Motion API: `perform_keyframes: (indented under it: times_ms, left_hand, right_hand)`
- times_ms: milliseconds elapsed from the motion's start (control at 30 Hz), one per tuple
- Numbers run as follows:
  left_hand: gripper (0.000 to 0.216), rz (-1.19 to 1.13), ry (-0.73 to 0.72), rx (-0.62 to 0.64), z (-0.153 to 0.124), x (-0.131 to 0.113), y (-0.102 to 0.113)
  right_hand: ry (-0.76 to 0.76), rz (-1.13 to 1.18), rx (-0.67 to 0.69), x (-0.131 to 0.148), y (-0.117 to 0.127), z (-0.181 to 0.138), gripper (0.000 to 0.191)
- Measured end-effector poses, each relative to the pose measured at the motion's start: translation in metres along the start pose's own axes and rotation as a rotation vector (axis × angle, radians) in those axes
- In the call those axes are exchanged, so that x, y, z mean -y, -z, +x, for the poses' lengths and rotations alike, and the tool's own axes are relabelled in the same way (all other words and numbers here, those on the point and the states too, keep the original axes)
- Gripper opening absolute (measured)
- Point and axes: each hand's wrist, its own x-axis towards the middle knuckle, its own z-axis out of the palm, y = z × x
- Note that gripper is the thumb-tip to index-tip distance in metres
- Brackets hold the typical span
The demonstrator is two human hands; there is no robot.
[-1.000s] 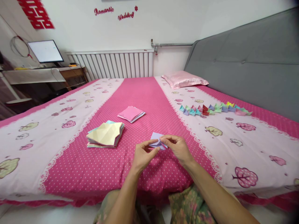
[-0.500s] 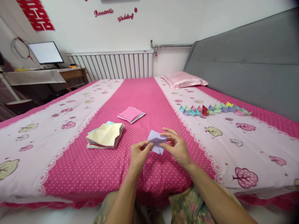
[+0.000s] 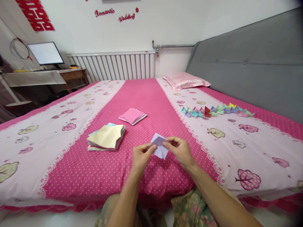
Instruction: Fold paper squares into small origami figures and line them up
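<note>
Clock set on the middle of my view. Bed (image 3: 94,176) fills most of it: deep-pink dotted centre strip, pale tree-print sides. Grey padded headboard (image 3: 251,56) at 2. Pink pillow (image 3: 186,81) also at 2, closer in. Yellow-topped paper stack (image 3: 106,137) at 8, edges uneven; pink-topped stack (image 3: 132,115) at 9. My left hand (image 3: 140,156), 6 to 7, and right hand (image 3: 182,152), 4 to 5, both pinched narrow on creased lilac paper (image 3: 161,152), 5 to 6. Smallest: folded paper pieces (image 3: 220,110), mixed colours, clustered at 3.

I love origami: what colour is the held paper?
The paper is pale purple, in the head view.
</note>
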Motion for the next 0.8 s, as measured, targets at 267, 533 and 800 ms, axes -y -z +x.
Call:
perform_keyframes:
  times_ms: [267,533,800]
  left_hand:
    - [0.024,-0.078,0.001,-0.06,0.0009,0.0077,-0.0029]
    - [0.05,-0.18,0.004,-0.036,0.001,0.0049,-0.0063]
    - [0.038,-0.154,0.077,-0.01,0.0022,0.0036,-0.0024]
  right_hand:
    - [0.01,0.045,-0.043,-0.004,-0.0027,-0.0005,0.021]
    - [-0.015,0.133,-0.056,0.0002,-0.0048,-0.0026,0.04]
    - [-0.039,0.093,-0.065,0.0016,-0.001,-0.0011,0.047]
